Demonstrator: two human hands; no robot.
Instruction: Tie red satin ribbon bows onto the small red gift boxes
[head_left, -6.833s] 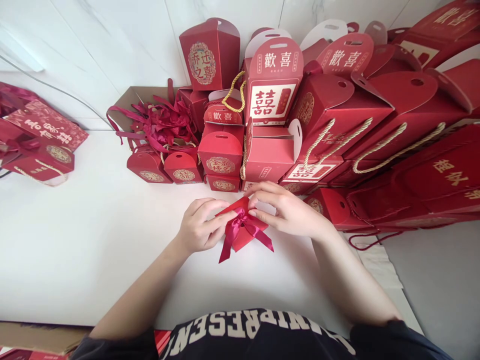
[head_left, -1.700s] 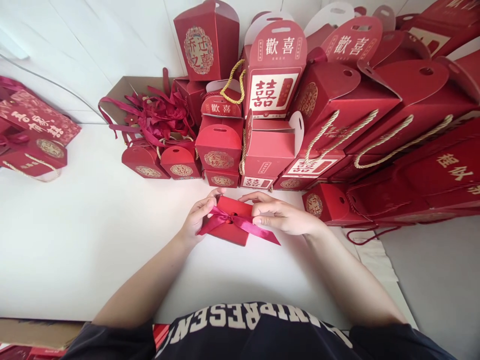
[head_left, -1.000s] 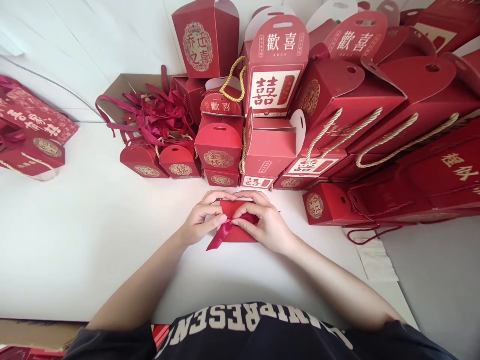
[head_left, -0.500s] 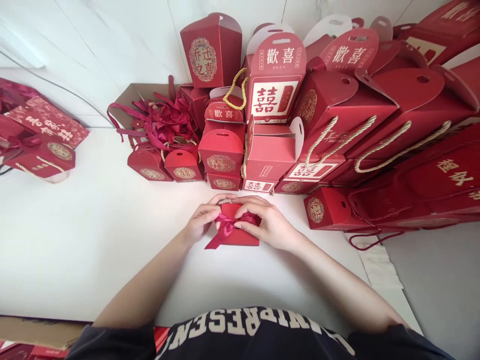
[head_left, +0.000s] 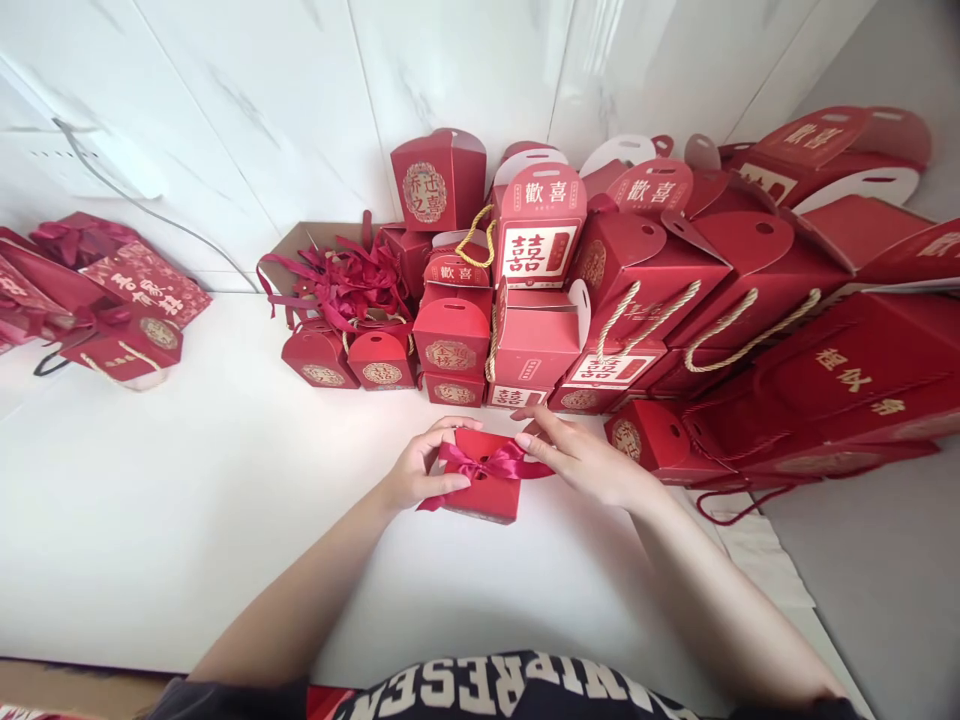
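Note:
A small red gift box [head_left: 491, 503] rests on the white table in front of me, with a magenta ribbon bow [head_left: 487, 465] tied across its top. My left hand [head_left: 420, 468] grips the box's left side, its thumb lying by the bow's left loop and its fingers around the far corner. At the right edge of the box, my right hand [head_left: 581, 455] has its thumb and fingers apart. The thumb touches or nearly touches the bow's right side. One ribbon tail passes beneath that hand; the other hangs off the left side.
Stacked red boxes [head_left: 454, 340] line the wall behind the gift box. A carton of loose ribbons [head_left: 349, 280] stands to their left. Larger red boxes with rope handles [head_left: 660, 290] fill the right. Red bags and a box [head_left: 124, 340] sit at far left on the white table [head_left: 247, 480].
My right hand has let go of the bow's middle and moved right. The bow now shows spread loops. My left thumb has moved onto the box top, and the view has tilted up.

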